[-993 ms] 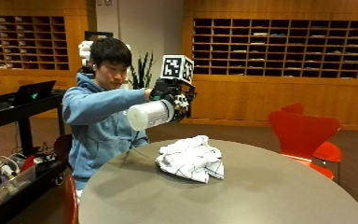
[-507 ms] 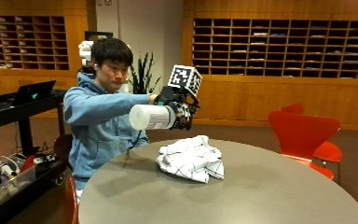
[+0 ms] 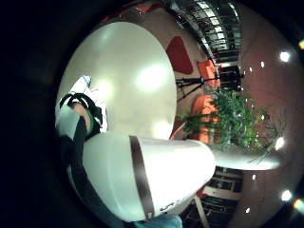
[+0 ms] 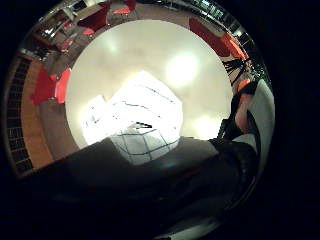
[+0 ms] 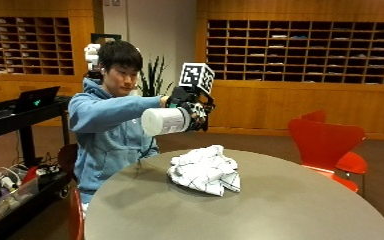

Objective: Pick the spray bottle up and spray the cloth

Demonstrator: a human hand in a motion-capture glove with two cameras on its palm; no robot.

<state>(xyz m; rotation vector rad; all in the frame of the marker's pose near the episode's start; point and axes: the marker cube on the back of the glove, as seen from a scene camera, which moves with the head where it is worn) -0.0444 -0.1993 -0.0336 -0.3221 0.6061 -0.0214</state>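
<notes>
Spray bottle (image 5: 167,121) raised on its side above the round desk (image 5: 292,210), where the crumpled white cloth (image 5: 204,169) lies nearest the onlooker; of the hands, the gloved right (image 5: 193,111) curls round the bottle's neck, apparently tipping its nozzle toward the cloth below, red chairs (image 5: 325,142) and wooden pigeonholes (image 5: 298,45) beyond

Round grey table (image 5: 298,210), crumpled white checked cloth (image 5: 204,169) on its near-person side
</notes>
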